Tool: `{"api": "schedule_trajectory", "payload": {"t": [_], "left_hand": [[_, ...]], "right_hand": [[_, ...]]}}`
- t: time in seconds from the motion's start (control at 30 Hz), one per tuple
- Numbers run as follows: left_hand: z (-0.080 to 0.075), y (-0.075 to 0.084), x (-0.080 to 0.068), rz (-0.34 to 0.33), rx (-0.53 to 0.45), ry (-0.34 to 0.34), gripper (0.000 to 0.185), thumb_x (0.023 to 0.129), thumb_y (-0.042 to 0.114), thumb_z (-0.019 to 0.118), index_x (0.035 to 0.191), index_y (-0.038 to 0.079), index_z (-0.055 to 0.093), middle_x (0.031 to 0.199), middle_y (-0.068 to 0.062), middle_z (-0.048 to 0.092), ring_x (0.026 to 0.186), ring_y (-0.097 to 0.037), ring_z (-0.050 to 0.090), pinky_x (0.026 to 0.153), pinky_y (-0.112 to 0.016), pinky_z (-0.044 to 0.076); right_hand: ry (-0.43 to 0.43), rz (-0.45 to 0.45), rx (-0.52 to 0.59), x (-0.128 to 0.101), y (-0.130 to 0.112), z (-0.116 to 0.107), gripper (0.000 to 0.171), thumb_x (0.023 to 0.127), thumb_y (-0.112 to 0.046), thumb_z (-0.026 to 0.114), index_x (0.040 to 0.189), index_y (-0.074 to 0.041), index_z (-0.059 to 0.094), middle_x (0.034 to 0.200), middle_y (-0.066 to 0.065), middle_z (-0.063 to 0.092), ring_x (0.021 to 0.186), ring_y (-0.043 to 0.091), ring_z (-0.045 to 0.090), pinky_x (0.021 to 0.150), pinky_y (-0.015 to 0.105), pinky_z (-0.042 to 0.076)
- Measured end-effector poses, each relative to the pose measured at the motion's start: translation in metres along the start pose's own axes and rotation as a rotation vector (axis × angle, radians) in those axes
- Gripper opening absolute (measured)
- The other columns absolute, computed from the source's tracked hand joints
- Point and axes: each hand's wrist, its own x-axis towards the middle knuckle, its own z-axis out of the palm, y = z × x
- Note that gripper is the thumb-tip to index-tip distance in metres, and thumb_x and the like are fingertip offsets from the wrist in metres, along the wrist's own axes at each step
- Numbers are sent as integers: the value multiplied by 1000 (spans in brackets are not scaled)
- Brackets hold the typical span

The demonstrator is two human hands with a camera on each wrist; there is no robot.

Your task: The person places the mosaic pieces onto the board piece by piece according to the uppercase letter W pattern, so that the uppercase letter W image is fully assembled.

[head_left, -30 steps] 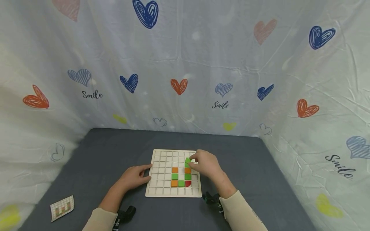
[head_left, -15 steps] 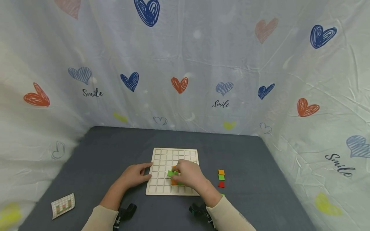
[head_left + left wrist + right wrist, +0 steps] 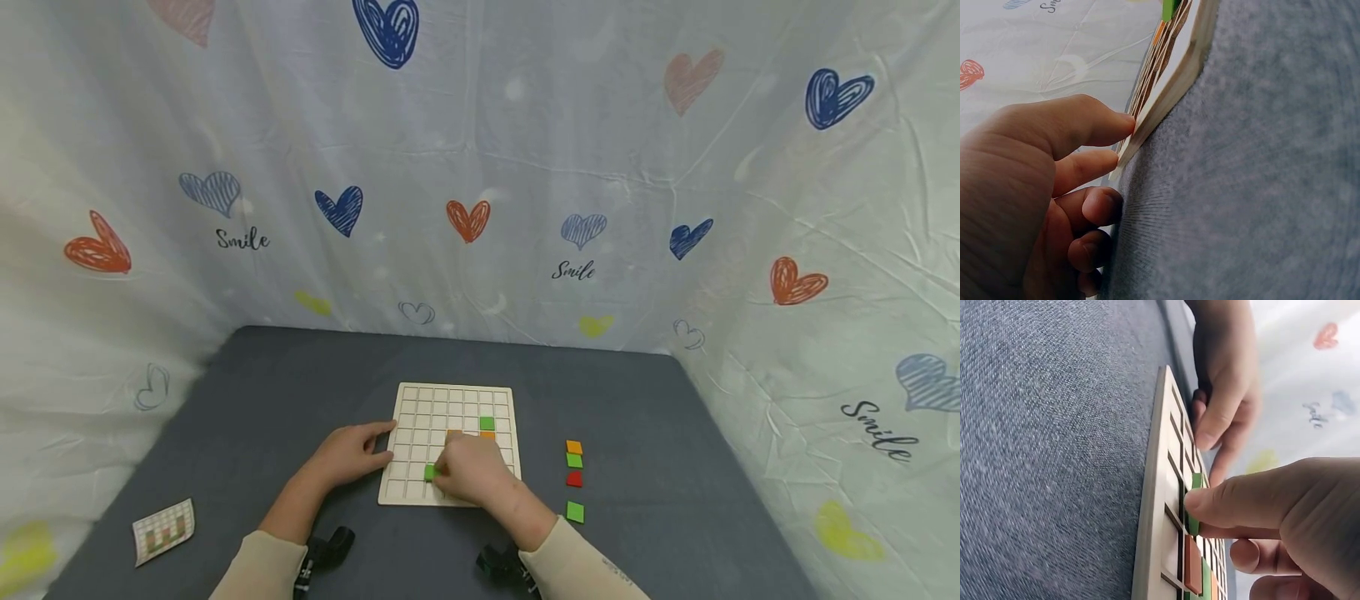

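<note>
The right hand [image 3: 468, 471] pinches a green tile [image 3: 430, 472] over the near row of the wooden grid board [image 3: 454, 398]. The left hand [image 3: 347, 454], fingers relaxed, rests against its left edge, probably to steady it. Spare tiles [image 3: 574, 461] lie to the right.

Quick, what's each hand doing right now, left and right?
Left hand: open, fingertips on the wooden grid board edge.
Right hand: pinching a green tile on the board.
</note>
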Motion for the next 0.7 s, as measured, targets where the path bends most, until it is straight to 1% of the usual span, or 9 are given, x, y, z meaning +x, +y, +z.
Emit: {"api": "schedule_trajectory", "payload": {"t": [0.07,0.17,0.27,0.3,0.37,0.5,0.6,0.7], "left_hand": [[0,0,0,2,-3,0,53,85,37,69,134,21,56,57,6,45,46,-12,39,49,-29,33],[0,0,0,1,-9,1,53,85,37,69,133,20,57,57,6,45,46,-12,39,48,-29,33],[0,0,0,0,-6,4,53,85,37,69,133,21,57,57,6,45,46,-12,38,48,-29,33],[1,0,0,0,-6,4,52,85,37,69,133,21,57,57,6,45,46,-12,38,48,-29,32],[1,0,0,-2,-7,5,52,85,37,69,133,21,57,57,6,45,46,-12,38,48,-29,32],[1,0,0,-6,-13,0,53,85,37,69,134,21,56,57,6,45,46,-12,38,48,-29,32],[0,1,0,-7,-17,-6,53,85,37,69,134,21,56,57,6,45,46,-13,39,48,-29,33],[-1,1,0,-4,-12,-6,53,85,36,69,134,21,56,57,6,45,46,-13,39,48,-30,32]], "right_hand": [[7,12,-7,1,-1,1,35,76,-29,72,47,-28,52,63,-11,40,53,5,35,38,24,27],[10,54,0,2,-3,1,38,72,-25,73,43,-26,49,59,-10,39,51,6,33,36,25,26],[-3,119,21,4,-5,1,37,69,-22,74,42,-25,50,56,-9,39,49,7,31,36,26,25],[-12,144,36,4,-5,1,35,69,-23,76,43,-25,53,57,-10,41,49,7,33,36,26,26],[-24,192,62,6,-6,2,27,68,-24,78,48,-25,61,58,-10,46,50,6,36,37,27,29],[-44,263,115,9,-7,3,10,67,-28,83,64,-24,74,66,-11,58,53,4,44,41,28,34],[-38,265,125,8,-7,2,10,67,-29,84,73,-24,77,72,-10,62,56,4,48,42,28,36],[-24,251,120,5,-5,2,17,67,-31,83,81,-24,78,79,-9,64,61,4,51,44,27,37]]}}
